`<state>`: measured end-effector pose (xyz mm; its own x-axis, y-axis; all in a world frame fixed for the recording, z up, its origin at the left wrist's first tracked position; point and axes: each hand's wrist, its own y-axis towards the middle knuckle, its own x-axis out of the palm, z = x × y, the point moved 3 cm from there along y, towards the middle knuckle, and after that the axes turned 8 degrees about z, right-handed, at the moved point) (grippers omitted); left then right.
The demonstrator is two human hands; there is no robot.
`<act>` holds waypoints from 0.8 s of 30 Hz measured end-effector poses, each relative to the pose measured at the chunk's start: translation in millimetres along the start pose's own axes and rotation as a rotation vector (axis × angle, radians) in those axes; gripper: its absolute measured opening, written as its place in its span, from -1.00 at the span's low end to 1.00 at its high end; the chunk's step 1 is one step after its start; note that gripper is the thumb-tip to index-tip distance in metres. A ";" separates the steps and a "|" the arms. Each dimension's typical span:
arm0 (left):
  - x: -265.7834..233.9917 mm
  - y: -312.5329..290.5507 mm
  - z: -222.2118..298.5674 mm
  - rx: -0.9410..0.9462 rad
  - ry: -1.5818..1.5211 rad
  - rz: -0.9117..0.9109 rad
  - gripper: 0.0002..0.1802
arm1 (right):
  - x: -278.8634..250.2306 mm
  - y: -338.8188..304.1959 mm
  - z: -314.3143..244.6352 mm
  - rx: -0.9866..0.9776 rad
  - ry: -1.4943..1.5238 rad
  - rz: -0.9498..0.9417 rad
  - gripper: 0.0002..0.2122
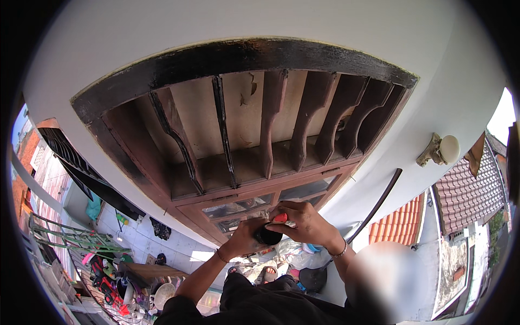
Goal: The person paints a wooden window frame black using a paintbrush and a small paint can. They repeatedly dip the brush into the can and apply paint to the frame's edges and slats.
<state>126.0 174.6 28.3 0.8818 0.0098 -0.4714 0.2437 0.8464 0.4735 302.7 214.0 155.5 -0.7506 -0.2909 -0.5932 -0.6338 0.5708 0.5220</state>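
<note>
My left hand (242, 238) is closed around a small dark, round container (268, 236), held out in front of my body. Above its rim, my right hand (307, 223) pinches a thing with a red end (280, 217); the rest of it is hidden by fingers and the container. Both hands are close together, just in front of the lower glass panes of a brown wooden window frame (260, 190). Over them runs a row of upright wavy slats (275, 116). The arched top beam (227, 59) is black, as are the edges of the left slats.
White wall (374, 32) surrounds the frame. A wall lamp (448, 149) and a dark hose or pipe (382, 200) are at right. Below lie a green metal ladder (81, 235), a pile of belongings (111, 284), plastic bags (298, 254) and a black basin (313, 279). Tiled roofs show beyond.
</note>
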 end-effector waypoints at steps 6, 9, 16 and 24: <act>-5.0 -2.8 3.0 -0.038 -0.042 -0.021 -0.21 | 1.2 -2.5 -16.8 0.127 -0.010 0.128 -0.79; -14.9 -7.7 4.0 0.049 0.035 0.003 -0.20 | 5.4 -7.3 -26.9 0.151 -0.043 0.190 -0.79; -28.4 -17.8 -6.5 -0.041 -0.161 0.124 -0.34 | 30.1 6.4 -28.2 0.195 -0.049 0.149 -0.82; -48.3 -17.9 -9.4 -0.009 -0.063 0.247 -0.35 | 48.2 23.0 -33.7 0.093 -0.130 0.209 -0.84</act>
<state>75.3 163.9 35.6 0.9376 0.1838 -0.2953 0.0146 0.8275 0.5613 245.6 187.2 159.6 -0.8296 -0.0617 -0.5549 -0.4427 0.6782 0.5865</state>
